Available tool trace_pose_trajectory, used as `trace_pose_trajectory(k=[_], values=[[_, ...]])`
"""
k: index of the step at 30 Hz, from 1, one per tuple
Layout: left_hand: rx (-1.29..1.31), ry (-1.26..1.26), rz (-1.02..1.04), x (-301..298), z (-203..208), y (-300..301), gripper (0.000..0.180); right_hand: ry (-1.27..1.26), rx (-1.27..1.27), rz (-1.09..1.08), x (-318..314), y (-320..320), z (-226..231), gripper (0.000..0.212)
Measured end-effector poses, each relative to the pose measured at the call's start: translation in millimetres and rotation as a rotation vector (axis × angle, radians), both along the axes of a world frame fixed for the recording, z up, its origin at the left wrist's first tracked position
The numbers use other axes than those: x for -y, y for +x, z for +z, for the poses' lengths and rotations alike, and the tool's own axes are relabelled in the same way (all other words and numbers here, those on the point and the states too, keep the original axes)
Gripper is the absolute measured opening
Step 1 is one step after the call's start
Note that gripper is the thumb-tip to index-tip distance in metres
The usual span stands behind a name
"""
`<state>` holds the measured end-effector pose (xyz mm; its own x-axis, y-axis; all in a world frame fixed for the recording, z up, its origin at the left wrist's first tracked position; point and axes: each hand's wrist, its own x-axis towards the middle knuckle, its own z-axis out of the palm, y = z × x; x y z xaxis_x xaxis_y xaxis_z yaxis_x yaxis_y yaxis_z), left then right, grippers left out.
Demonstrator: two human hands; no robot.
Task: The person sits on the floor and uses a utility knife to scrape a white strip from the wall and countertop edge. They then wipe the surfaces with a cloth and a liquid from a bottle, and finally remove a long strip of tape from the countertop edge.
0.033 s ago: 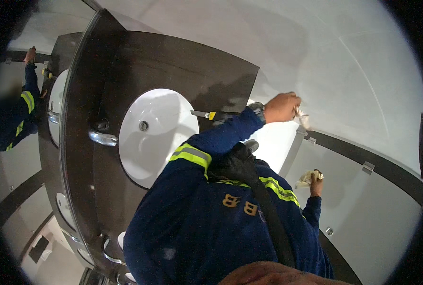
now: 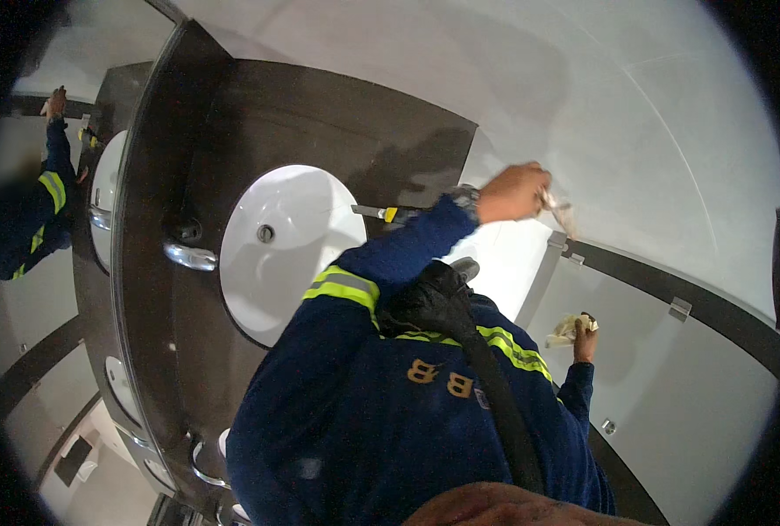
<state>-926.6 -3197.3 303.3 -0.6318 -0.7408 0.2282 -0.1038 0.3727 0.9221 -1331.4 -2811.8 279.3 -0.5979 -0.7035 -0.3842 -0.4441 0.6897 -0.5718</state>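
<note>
My left hand is raised at the white wall, fingers closed on a small pale crumpled piece; motion blurs it, and I cannot tell whether it is cloth or paper. Lower and to the right, my right hand grips a crumpled cream-coloured wad, which looks like cloth or paper. A flat-bladed tool with a black and yellow handle lies by the basin's right rim, its blade toward the basin. My left forearm passes close to it and hides part of its handle.
A white round basin sits in a dark counter with a chrome tap on its left. A large mirror runs along the left side. Pale partition panels with metal clips stand at right. More basins continue toward the bottom left.
My left hand has shifted slightly left and up along the wall, with the pale piece still in its fingers. My right hand has hardly moved.
</note>
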Motion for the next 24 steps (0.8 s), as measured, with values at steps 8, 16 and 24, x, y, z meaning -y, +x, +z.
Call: trace_pose_trajectory(k=[8,16,24], values=[[0.389,-0.217,0.685,92,-33,291,0.031,0.13,-0.05,-0.033,-13,13,-41,0.039],[0.745,-0.325,1.076,132,-120,332,0.024,0.121,0.004,-0.055,-50,6,-42,0.042],[0.291,-0.239,-0.401,4,-109,-3,0.023,0.066,-0.13,0.177,-11,-5,-65,0.037]])
